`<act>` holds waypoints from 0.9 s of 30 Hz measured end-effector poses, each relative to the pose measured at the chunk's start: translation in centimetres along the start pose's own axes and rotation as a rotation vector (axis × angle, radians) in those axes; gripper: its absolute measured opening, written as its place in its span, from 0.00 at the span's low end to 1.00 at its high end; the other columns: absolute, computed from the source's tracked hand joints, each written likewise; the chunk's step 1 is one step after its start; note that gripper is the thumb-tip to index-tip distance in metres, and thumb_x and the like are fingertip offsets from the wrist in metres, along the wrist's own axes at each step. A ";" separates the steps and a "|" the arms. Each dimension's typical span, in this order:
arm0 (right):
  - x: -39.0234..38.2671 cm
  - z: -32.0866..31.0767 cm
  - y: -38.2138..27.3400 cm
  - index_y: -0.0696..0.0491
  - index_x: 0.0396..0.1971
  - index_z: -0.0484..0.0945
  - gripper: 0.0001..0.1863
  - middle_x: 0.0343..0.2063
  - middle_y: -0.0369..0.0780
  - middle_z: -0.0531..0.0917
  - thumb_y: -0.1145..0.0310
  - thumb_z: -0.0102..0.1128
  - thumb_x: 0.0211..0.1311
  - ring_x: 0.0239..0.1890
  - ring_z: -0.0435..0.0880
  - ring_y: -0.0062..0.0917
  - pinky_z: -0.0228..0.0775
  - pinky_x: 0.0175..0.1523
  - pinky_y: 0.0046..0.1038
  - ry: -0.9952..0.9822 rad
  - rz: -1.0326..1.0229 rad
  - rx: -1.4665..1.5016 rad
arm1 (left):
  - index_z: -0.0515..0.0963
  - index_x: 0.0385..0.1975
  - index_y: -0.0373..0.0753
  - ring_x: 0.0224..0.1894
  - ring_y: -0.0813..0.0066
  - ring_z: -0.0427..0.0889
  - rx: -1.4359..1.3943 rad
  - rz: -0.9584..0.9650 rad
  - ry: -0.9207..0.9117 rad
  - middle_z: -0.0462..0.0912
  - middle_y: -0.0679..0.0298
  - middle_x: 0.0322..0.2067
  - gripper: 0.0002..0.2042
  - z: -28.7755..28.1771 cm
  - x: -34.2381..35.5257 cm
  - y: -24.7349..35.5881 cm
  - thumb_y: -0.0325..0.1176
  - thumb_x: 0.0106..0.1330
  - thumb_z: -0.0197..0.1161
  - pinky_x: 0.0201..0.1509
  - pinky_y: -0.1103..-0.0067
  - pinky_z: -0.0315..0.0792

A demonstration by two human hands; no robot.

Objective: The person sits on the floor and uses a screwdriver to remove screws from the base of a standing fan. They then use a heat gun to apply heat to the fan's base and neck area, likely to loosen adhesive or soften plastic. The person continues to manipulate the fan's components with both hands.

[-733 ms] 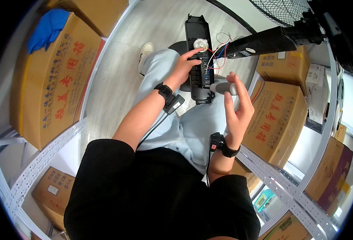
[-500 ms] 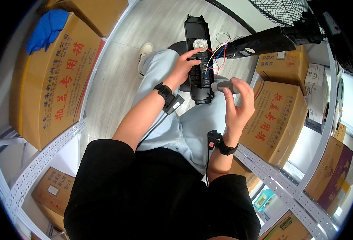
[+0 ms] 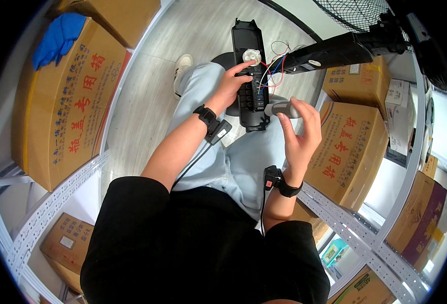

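A long black plastic housing [image 3: 247, 38] lies over my lap, its open inside facing up with a dark circuit board in it. My left hand [image 3: 228, 87] grips its left edge; the index finger rests on a round whitish part [image 3: 251, 57] and the thumb lies on the board. In my right hand [image 3: 304, 133], a screwdriver [image 3: 286, 109] with a grey handle is pinched between thumb and fingers. It points left at the housing's right edge, and its shaft cannot be made out. Red, white and blue wires [image 3: 274, 71] run from the board to a black fan column [image 3: 329, 53].
A black mesh fan guard [image 3: 352, 15] stands at the upper right. Cardboard boxes [image 3: 345, 152] fill the right shelf, and a large box [image 3: 76, 101] with a blue cloth [image 3: 59, 40] is at left. White perforated shelf rails [image 3: 56, 195] flank me. Cables hang from both wrist straps.
The housing and both hands have shifted very slightly left. The screwdriver has tilted a little, its front end still by the housing's right edge.
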State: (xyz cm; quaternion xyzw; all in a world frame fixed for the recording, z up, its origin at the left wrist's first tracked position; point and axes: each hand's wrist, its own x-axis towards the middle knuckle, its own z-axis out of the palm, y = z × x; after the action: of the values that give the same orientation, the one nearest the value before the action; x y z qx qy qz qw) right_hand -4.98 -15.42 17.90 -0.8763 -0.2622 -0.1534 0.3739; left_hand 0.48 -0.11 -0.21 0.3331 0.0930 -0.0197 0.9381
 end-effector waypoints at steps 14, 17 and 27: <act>-0.1 0.3 0.1 0.54 0.50 0.74 0.23 0.44 0.43 0.78 0.80 0.61 0.50 0.45 0.78 0.33 0.69 0.51 0.28 -0.052 0.013 0.062 | 0.72 0.55 0.38 0.43 0.77 0.78 0.004 0.009 0.008 0.78 0.61 0.46 0.23 0.2 -0.1 0.0 0.17 0.56 0.55 0.49 0.81 0.74; -0.3 0.3 0.2 0.55 0.50 0.74 0.24 0.44 0.43 0.78 0.79 0.64 0.49 0.45 0.78 0.33 0.69 0.50 0.28 -0.057 0.027 0.085 | 0.72 0.54 0.38 0.43 0.77 0.78 0.000 -0.012 0.013 0.78 0.61 0.46 0.23 0.4 -0.2 0.3 0.17 0.56 0.55 0.48 0.81 0.74; -0.4 0.1 0.5 0.53 0.48 0.75 0.25 0.46 0.43 0.77 0.78 0.67 0.46 0.48 0.77 0.33 0.70 0.50 0.29 -0.059 -0.036 0.000 | 0.72 0.55 0.38 0.42 0.77 0.79 -0.001 -0.022 0.002 0.78 0.61 0.45 0.23 0.4 -0.3 0.5 0.18 0.57 0.54 0.48 0.80 0.74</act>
State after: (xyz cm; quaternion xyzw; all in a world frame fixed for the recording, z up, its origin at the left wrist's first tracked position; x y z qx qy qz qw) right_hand -5.04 -15.75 17.32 -0.8756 -0.2887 -0.1342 0.3632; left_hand 0.30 -0.05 0.47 0.3314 0.0976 -0.0297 0.9379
